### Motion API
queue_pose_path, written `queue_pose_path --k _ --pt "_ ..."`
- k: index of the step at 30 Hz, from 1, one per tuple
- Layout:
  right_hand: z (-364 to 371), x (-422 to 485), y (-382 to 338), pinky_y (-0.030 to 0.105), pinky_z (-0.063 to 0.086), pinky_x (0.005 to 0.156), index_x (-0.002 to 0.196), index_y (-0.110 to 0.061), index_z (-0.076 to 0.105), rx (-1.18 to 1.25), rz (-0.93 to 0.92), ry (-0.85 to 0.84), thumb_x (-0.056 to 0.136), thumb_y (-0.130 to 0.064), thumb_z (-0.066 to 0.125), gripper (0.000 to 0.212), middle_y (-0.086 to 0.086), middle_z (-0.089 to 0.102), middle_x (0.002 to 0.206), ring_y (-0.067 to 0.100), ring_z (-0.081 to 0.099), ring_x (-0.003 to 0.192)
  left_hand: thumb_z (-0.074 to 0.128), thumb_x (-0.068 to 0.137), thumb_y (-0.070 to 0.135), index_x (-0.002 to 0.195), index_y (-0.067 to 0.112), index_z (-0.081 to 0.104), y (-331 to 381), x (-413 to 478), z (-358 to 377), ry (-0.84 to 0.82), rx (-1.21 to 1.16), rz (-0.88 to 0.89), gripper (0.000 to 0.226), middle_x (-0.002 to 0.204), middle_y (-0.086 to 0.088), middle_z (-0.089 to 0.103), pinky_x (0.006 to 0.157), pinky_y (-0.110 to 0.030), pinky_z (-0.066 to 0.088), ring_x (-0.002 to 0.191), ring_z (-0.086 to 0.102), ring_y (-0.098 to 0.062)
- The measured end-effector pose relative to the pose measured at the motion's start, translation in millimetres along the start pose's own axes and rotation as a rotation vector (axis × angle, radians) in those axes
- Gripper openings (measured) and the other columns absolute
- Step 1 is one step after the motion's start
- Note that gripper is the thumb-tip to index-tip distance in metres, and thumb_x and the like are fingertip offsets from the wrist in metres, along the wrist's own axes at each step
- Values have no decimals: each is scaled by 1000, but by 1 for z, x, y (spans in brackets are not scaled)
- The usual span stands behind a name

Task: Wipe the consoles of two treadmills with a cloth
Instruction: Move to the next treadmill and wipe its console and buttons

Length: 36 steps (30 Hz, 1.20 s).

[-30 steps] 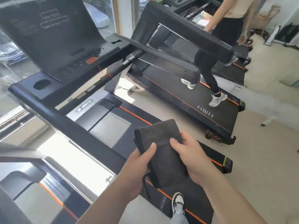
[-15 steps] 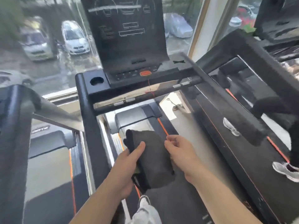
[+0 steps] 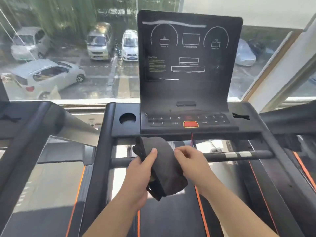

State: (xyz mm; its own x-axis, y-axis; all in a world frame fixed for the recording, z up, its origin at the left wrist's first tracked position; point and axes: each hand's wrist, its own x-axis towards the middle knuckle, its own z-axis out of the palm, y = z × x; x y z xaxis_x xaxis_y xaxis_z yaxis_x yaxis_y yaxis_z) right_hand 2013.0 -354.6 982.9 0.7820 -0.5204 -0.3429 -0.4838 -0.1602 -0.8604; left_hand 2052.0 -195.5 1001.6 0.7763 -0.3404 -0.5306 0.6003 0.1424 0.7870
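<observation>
Cloth (image 3: 164, 166): dark grey, folded, held in the air below the console (image 3: 188, 65) and not touching it. In this view it overlaps the horizontal handlebar (image 3: 239, 154).

The left hand (image 3: 138, 178) grips the cloth's left side, with the thumb laid across its top face. The right hand (image 3: 193, 163), fingers curled, pinches the right edge.

Console: black upright panel with white outlined displays. At its base sits a key row with 1 red button (image 3: 191, 124). A round cup holder (image 3: 127, 118) lies to the left of the keys and a black tape mark (image 3: 241, 116) to the right. A red cord (image 3: 192, 139) hangs below the button.

Between hands and console: the handlebar and the console's front edge.

Surroundings: a second treadmill frame (image 3: 25, 120) at the left, and a window (image 3: 68, 74) behind showing parked cars (image 3: 47, 76).
</observation>
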Motion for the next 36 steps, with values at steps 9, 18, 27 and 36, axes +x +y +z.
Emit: queue_pose_path --k 9,18,27,36 --pt "-13 133 -88 43 58 78 86 -12 74 -80 -202 -145 98 -25 60 22 9 75 90 16 64 75 68 98 41 114 24 73 70 90 45 169 -18 102 25 101 4 81 86 -41 62 94 77 -18" --pt "-61 259 -158 50 60 77 85 -18 76 -93 -338 -290 96 -31 61 23 8 77 89 29 72 80 68 98 42 114 14 73 134 178 125 369 -174 181 33 100 -7 81 89 -50 61 93 78 -28" --pt "-85 328 -243 20 49 76 105 -19 74 -118 -938 -24 101 -14 61 15 -11 69 93 6 63 81 71 95 45 111 14 71 199 232 142 460 -249 293 35 96 -4 81 90 -48 61 93 78 -26" --pt "-91 393 -341 43 22 127 149 -13 53 -718 -1075 229 107 -33 38 49 5 54 153 25 41 147 59 101 44 88 22 71 328 244 129 531 342 845 28 78 3 74 68 -24 55 75 71 -10"
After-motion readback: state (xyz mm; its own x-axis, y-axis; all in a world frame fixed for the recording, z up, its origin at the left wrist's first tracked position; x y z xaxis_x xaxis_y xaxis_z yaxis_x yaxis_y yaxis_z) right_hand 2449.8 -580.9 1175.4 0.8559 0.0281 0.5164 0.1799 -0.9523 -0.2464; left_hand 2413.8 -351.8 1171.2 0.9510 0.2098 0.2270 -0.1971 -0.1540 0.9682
